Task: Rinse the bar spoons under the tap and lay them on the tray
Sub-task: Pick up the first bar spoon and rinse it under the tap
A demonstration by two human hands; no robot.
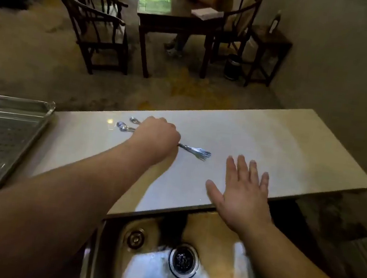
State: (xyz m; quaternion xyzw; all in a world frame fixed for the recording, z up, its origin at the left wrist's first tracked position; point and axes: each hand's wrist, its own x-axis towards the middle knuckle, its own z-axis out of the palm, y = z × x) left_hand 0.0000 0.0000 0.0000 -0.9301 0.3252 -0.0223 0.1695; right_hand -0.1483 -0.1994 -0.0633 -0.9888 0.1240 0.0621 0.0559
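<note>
My left hand (pixel 157 133) is curled knuckles-up over the middle of the bar spoons (pixel 190 150), its grip closed down around their stems; the fingertips are hidden under the hand, so I cannot tell whether the bundle is pinched clear of the surface or only pressed against it. My right hand (pixel 244 192) lies at about four o'clock from it, flat and spread wide, holding nothing, palm on the near edge of the bench (pixel 281 146).

I judge the spoons light, stiff and slick: thin polished steel that will slide over each other and over the smooth stone. Taking them at mid-stem, where the hand is now, looks right, since the bundle should balance there and the ends stay free for rinsing. Several loose stems may fan out or slip from a loose hold.

They lie together as a small bundle on the pale bench, running from ten o'clock to four o'clock. Small rounded bowls poke out past the knuckles at ten o'clock, and forked tips show at the other end. They glint silver.

The steel sink (pixel 161 274) sits at six o'clock, below the bench edge; no tap is in view. The perforated metal tray (pixel 4 140) lies at nine o'clock, well apart from the spoons.
</note>
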